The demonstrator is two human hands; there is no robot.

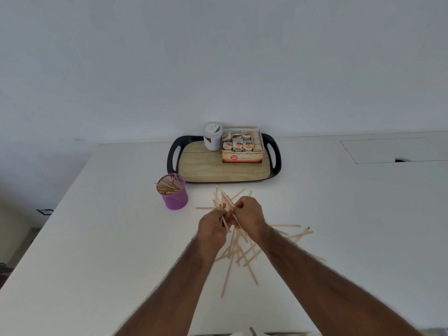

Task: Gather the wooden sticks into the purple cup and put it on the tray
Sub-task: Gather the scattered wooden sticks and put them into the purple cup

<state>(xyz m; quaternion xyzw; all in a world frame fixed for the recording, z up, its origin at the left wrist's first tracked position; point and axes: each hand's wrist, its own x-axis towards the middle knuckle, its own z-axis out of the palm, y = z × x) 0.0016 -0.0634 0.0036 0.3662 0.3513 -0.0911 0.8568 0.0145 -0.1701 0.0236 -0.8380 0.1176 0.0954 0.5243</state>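
Observation:
A purple mesh cup (174, 197) stands upright on the white table, left of my hands, with several wooden sticks inside it. Many loose wooden sticks (238, 257) lie scattered on the table under and around my wrists. My left hand (213, 225) and my right hand (249, 214) meet above the pile, both closed around a bunch of sticks (222, 200) that fans out beyond the fingers. The tray (194, 166), black-rimmed with a wood-look base, sits behind the cup and the pile.
On the tray's back stand a white jar (212, 137) and an open box of tea sachets (242, 147). The white table (97, 238) ends at a left edge. A rectangular hatch (390, 150) is set into the tabletop at the far right.

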